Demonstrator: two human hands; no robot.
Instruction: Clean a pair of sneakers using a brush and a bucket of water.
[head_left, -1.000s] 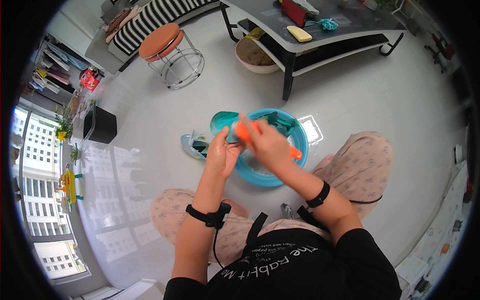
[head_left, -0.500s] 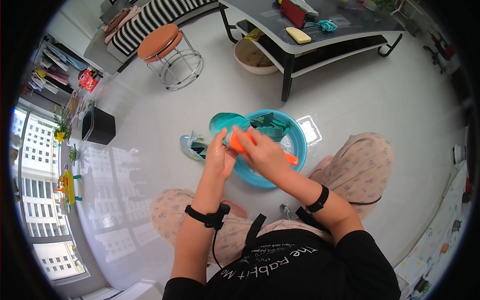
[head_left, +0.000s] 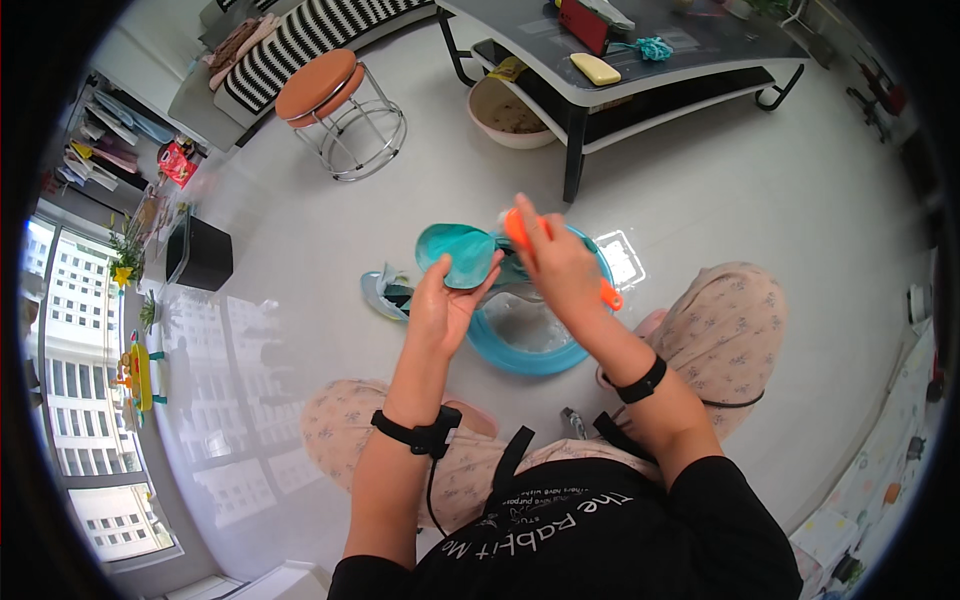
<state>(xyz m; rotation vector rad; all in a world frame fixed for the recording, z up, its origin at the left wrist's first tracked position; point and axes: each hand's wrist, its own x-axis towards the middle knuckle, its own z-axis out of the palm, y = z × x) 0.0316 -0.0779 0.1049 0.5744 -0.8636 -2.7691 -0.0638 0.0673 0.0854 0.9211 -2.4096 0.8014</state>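
My left hand is closed on a teal shoe, whose smooth oval end points up and to the left above the basin's rim. In my right hand is an orange brush; its handle end shows below the palm, and the head is slightly blurred, apart from the shoe. Beneath both hands stands a light blue basin with foamy water. Darker green material behind the right hand is partly covered. A pale shoe with a dark inside lies on the floor, left of the basin.
An orange-topped stool stands at the far left, near a black bin. The dark coffee table is ahead, with a pale tub under its edge. My knees flank the basin.
My right hand has moved up and to the right with the brush, away from the left hand. More of the teal shoe and the basin's water now shows.
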